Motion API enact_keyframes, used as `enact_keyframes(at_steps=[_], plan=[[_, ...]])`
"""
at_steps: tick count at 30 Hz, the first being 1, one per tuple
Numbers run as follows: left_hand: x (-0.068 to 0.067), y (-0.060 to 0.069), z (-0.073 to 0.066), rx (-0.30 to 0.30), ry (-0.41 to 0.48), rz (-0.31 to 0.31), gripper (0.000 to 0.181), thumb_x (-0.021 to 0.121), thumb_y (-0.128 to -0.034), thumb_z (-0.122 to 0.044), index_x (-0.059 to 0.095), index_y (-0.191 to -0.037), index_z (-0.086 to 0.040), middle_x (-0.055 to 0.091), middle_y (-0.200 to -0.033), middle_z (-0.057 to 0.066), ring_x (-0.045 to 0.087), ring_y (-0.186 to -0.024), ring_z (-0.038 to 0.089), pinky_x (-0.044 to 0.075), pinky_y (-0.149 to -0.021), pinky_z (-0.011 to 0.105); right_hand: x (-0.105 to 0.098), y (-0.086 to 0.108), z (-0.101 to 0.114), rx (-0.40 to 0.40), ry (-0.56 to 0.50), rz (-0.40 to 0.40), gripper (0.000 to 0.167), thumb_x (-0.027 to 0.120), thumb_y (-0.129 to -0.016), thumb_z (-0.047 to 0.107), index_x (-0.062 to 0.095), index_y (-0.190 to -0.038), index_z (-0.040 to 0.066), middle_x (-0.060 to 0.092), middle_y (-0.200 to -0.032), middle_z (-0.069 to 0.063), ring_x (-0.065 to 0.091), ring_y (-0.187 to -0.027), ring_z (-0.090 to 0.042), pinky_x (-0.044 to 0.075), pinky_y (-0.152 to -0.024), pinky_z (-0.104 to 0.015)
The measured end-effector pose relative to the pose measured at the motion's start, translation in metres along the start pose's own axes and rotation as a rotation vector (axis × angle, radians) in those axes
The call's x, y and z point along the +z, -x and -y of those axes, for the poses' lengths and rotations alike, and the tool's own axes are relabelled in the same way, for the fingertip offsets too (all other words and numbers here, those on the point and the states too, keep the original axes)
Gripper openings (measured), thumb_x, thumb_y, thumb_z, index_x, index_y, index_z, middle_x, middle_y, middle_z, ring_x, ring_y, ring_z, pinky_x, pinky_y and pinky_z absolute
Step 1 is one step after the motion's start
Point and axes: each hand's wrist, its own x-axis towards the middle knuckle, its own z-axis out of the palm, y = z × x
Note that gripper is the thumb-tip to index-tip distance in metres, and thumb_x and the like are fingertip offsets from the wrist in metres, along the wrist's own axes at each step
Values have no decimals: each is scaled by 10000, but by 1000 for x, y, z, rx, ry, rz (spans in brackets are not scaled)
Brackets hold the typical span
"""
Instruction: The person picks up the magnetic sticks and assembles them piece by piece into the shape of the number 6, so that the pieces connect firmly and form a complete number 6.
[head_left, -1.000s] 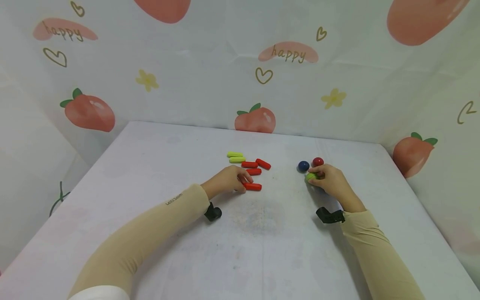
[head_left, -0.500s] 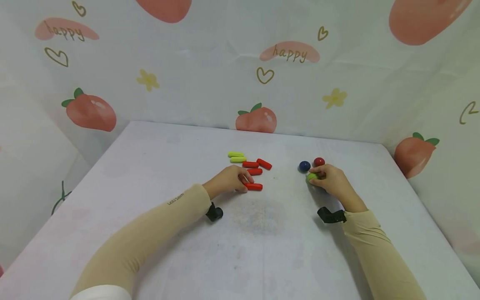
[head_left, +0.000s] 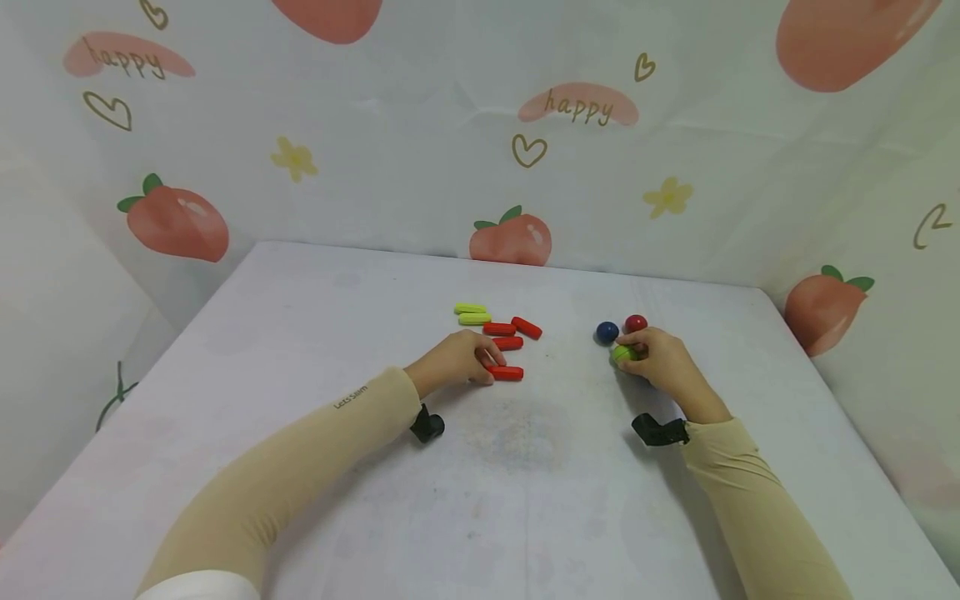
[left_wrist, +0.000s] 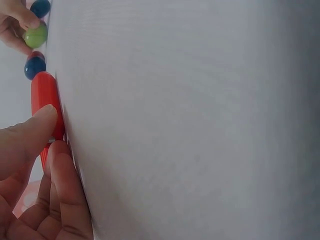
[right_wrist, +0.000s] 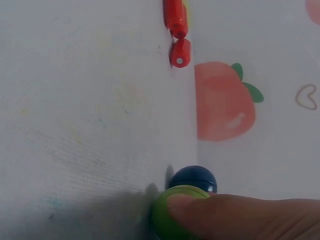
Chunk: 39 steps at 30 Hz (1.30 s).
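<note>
My left hand holds the near end of a short red stick on the white table. In the left wrist view the thumb lies on this red stick, with curled fingers beside it. At the right, my right hand pinches a small green ball between thumb and fingers. The right wrist view shows the green ball up close under a finger. Just beyond it rest a dark blue ball and a red ball. Another blue ball appears past the right hand in the left wrist view.
Beyond the left hand lie more red sticks and two yellow-green sticks. A printed cloth hangs behind the white table. A green cord shows at the left edge. Each wrist carries a black camera.
</note>
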Motion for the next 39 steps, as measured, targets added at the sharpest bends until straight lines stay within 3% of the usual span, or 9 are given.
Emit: enact_keyframes(at_steps=[17, 22, 28, 39], plan=[[-2, 1, 0, 19, -11, 8, 182, 746, -842, -107, 695, -1001, -180, 645, -959, 17, 583, -905, 163, 490, -749, 254, -2, 7, 2, -51, -19, -80, 386, 730, -845, 87, 639, -1203, -25, 595, -1182, -261, 600, -1062, -406, 489, -895, -513], [-2, 0, 1, 13, -10, 8, 182, 746, -843, -110, 697, -1002, -183, 640, -964, 17, 578, -911, 166, 486, -749, 255, -5, 11, 12, -64, -122, -70, 397, 715, -866, 92, 624, -1240, -9, 580, -1221, -247, 617, -1102, -403, 520, -894, -473], [-2, 1, 1, 15, -2, 6, 201, 750, -835, -89, 701, -1012, -172, 643, -953, 20, 579, -894, 155, 485, -737, 244, -4, 13, 25, -60, -193, -71, 421, 728, -870, 207, 637, -1250, 48, 608, -1220, -199, 606, -1140, -360, 493, -908, -469], [-2, -1, 0, 4, -2, 7, 199, 751, -831, -81, 706, -1003, -172, 649, -942, 22, 585, -882, 157, 484, -735, 244, 20, 9, 39, -54, -430, -16, 482, 728, -862, 338, 624, -1269, 102, 663, -1206, -123, 612, -1150, -284, 489, -956, -445]])
